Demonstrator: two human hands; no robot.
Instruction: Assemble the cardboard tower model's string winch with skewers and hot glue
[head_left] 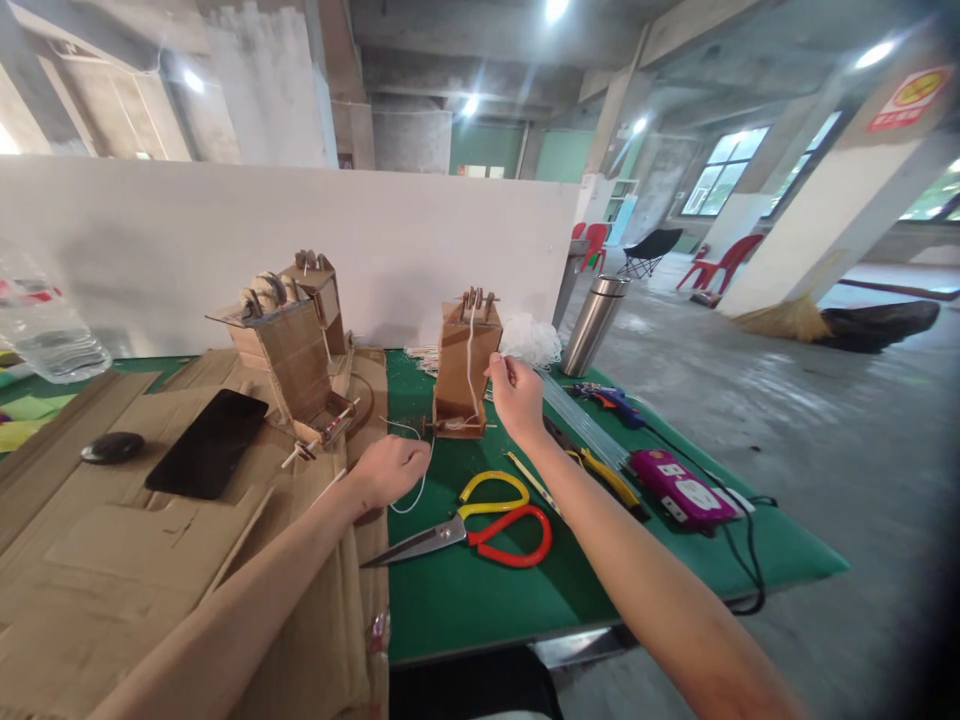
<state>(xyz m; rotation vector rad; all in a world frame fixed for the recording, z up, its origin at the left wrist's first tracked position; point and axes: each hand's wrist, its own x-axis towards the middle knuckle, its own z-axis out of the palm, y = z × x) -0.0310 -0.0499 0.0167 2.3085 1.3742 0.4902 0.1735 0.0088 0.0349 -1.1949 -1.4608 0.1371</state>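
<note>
A small cardboard box model (461,375) stands on the green mat (480,600), with wooden pegs on top and a white string (471,360) running down its front. My right hand (514,395) is raised beside the model's right side, fingers pinched on the string. My left hand (390,470) rests closed near the mat's left edge, holding the loose lower end of the string, which loops across the mat. A larger cardboard model (292,350) stands to the left on flat cardboard sheets.
Scissors (480,525) with yellow and red handles lie in front of my hands. A steel flask (592,325), glue sticks (581,425), a glue gun (611,400), pliers and a purple power strip (679,490) lie right. A black phone (206,440) and plastic bottle (45,330) sit left.
</note>
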